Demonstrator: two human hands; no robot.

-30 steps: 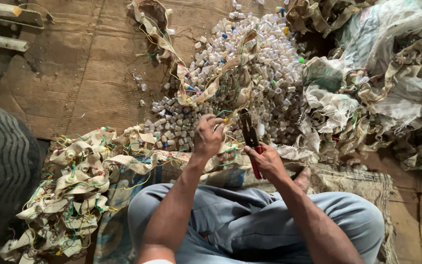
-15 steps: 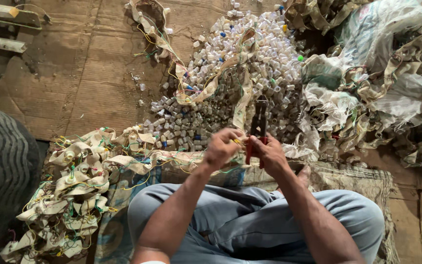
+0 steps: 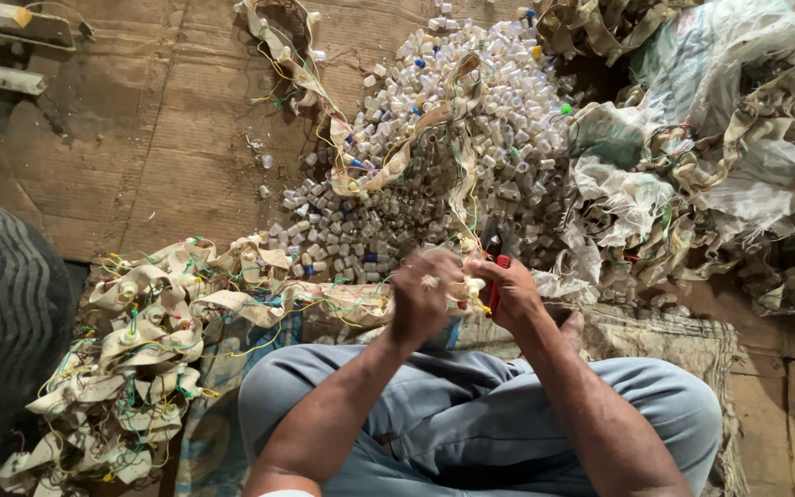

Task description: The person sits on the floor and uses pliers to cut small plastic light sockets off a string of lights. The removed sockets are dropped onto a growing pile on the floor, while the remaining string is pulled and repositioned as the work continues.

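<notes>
Over cardboard floor (image 3: pixel 140 138), both hands now together, red-handled cutter (image 3: pixel 495 276) lower.

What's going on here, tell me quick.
A person sits cross-legged on the floor. The right hand grips a red-handled cutting tool; the left hand, blurred, holds a small pale piece against it. A heap of small plastic caps lies ahead, wired fabric strips to the left.

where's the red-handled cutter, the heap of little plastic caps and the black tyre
red-handled cutter (image 3: pixel 496 274), head view, on the red grip showing above the right hand
heap of little plastic caps (image 3: pixel 471 120), head view, middle of the pale heap
black tyre (image 3: pixel 2 313), head view, on its ribbed tread at the left edge
</notes>
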